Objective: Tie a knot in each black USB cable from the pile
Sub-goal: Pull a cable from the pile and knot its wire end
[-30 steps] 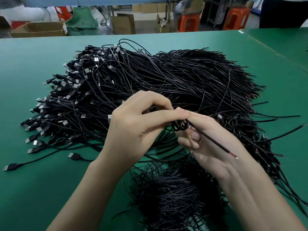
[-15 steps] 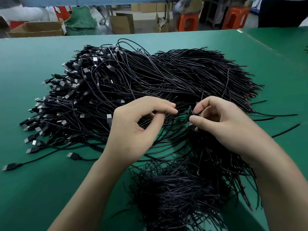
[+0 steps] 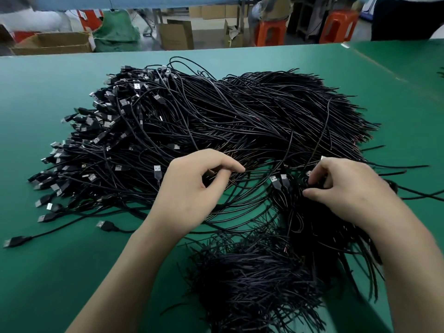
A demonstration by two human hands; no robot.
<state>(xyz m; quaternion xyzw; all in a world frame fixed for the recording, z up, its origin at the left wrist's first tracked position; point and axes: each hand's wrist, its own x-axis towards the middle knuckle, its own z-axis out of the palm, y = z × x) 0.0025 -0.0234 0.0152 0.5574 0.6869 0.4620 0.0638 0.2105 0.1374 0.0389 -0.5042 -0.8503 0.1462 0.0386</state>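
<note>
Head view: the big pile of black USB cables (image 3: 240,116) sprawls over the green table (image 3: 48,272), and everything else is placed from it. Most of its silver-tipped plugs cluster along its left side, while the bare wire ends fan out to the right.

The person's two hands sit at the pile's near edge, well apart from one another. The left hand (image 3: 192,191) hovers over the near middle strands, its fingers curled in towards the thumb. Whether it pinches a strand there cannot be told, as the fingertips hide the spot.

The right hand (image 3: 348,195) is at the pile's near right corner. Its thumb and curled fingertips close on a black USB cable (image 3: 306,185) amid a dark tangle. Two plugs (image 3: 278,181) lie just to the left of those fingertips.

A second, denser heap of cables (image 3: 252,282) lies on the near side of the pile, between the two forearms, and touches the tangle under the right hand. Off the pile's near left corner, two stray plugs (image 3: 105,225) (image 3: 14,242) lie flat on the table with their leads running back towards the pile.

Beyond the pile's far side, past the table edge, stand cardboard boxes (image 3: 176,34) and orange stools (image 3: 270,32).
</note>
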